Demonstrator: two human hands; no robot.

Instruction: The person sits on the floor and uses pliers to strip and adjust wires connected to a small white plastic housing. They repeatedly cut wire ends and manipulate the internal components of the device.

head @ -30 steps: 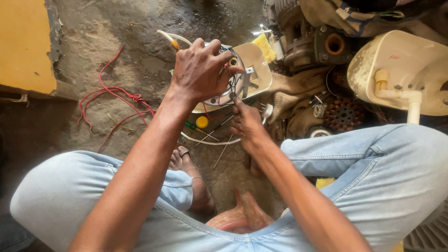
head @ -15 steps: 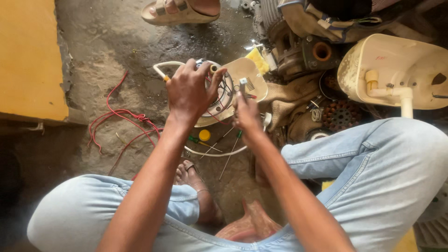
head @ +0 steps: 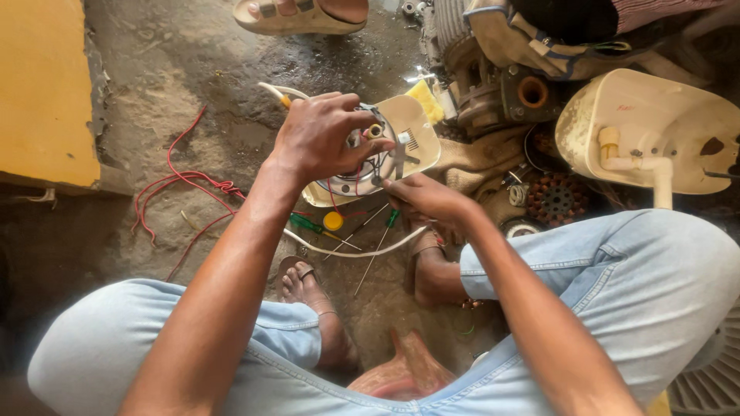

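- Motor housing, a cream plastic shell with a round metal core and red and white wires inside (head: 405, 146), sits just off the dirty concrete floor (head: 177, 92), between the person's knees and in front of both hands.
- Left hand (head: 320, 142) is curled over the top of the housing, fingers closed round its rim and the wire ends; it has a firm hold.
- Right hand (head: 428, 202) is pinched shut just below the housing's edge, on something thin that I cannot make out.
- Handling, as I judge it: the shell looks light and stiff but brittle at its thin edge, so the safest hold is on the thick rim or the metal core, not on the wires, which are soft and could tear loose.
- Green-handled screwdrivers (head: 316, 225) and a small yellow round cap (head: 333, 221) lie on the floor just under the housing, beside a white cable (head: 351, 252).
- Loose red wire (head: 181, 185) trails well to the left; a large cream plastic fan base (head: 655, 127) lies well to the right.
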